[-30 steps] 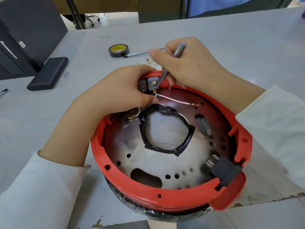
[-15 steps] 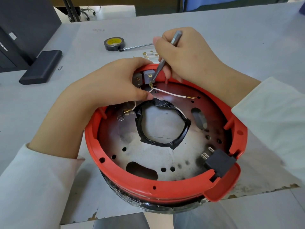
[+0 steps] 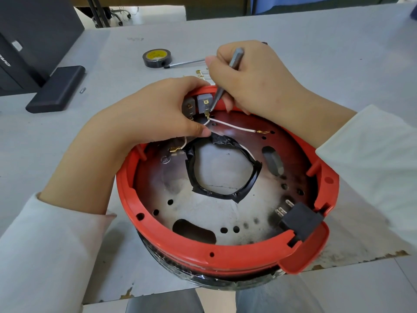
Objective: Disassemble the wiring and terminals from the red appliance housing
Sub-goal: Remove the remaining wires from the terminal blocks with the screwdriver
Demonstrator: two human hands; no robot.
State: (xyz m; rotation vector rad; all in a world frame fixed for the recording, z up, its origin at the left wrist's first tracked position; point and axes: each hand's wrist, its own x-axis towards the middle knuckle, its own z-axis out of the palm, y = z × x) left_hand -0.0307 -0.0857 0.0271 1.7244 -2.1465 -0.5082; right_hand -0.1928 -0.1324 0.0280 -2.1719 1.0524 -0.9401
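Observation:
The round red appliance housing [image 3: 203, 256] lies open side up on the table. Two grey switch blocks [image 3: 204, 102] sit at its far rim. A white wire [image 3: 232, 126] with brass terminals runs from them across the metal plate. My left hand [image 3: 153, 114] grips the far rim beside the blocks, and its thumb and finger pinch the wire. My right hand [image 3: 252, 82] holds a grey metal tool [image 3: 228, 75] like a pen, tip at the terminal on the right block. A black plug socket [image 3: 300, 220] sits at the near right rim.
A roll of black tape [image 3: 157, 58] and a thin pen [image 3: 185, 63] lie behind the housing, with loose brass-tipped wires [image 3: 202, 74] next to my right hand. A flat black case [image 3: 56, 88] and a dark computer box [image 3: 33, 37] are at the left. The table edge [image 3: 158, 292] is close in front.
Both hands keep their grips at the far rim. The tool's tip stays at the terminal on the right block. The scene shifts slightly in view as my head moves.

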